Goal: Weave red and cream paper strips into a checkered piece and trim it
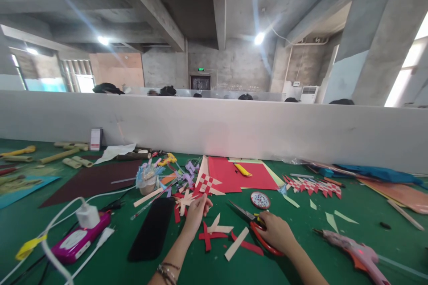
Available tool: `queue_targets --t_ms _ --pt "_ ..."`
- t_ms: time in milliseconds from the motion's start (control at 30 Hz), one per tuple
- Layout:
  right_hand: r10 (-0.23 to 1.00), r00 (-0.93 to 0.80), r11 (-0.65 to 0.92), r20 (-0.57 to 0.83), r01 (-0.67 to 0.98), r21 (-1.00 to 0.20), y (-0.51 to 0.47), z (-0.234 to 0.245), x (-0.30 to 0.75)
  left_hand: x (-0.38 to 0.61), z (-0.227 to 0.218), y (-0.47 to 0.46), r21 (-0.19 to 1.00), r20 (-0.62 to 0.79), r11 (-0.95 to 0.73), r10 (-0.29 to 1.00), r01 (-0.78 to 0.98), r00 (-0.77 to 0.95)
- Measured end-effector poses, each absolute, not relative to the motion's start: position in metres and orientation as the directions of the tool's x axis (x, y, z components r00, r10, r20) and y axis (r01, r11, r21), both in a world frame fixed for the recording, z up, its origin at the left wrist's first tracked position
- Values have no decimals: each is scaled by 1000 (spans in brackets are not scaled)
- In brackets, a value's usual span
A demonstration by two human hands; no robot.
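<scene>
My left hand (198, 210) is closed, thumb and fingers pinching the lower edge of a small woven paper piece (205, 183) in red and cream checks, with pointed strip ends sticking out. My right hand (276, 230) is closed on red-handled scissors (243, 210) near the table top. Their blades point up and left, slightly apart. Between my wrists lie crossed red and cream paper strips (214, 233) and a loose cream strip (236, 244). Another cluster of paper strips (183, 202) is partly hidden by my left hand. A round pin case (260, 200) sits beyond the scissors.
A black phone (152, 229) and a purple power strip (80, 238) with cables are at left. To the right lies a pink glue gun (356, 249). Red paper sheets (224, 173), a yellow cutter (242, 169) and woven strips (314, 185) lie farther back, before a white partition (214, 124).
</scene>
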State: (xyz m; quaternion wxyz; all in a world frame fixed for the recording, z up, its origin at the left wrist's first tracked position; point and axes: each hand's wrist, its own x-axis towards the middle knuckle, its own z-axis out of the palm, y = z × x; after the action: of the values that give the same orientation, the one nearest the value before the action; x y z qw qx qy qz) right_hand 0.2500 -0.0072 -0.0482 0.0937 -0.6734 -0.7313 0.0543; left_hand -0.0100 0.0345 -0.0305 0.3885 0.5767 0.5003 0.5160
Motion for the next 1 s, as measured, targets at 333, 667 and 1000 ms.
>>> queue_targets --t_ms 333,667,1000 --pt "993 -80 98 82 965 -244 -10 -49 249 -10 -35 31 969 181 -189 981 160 65" --pt "997 -57 70 60 969 -237 -11 -48 247 -5 -38 26 942 160 -195 977 272 144" --pt "998 -34 42 44 979 -198 -12 -35 243 0 -26 17 874 199 -316 926 369 322"
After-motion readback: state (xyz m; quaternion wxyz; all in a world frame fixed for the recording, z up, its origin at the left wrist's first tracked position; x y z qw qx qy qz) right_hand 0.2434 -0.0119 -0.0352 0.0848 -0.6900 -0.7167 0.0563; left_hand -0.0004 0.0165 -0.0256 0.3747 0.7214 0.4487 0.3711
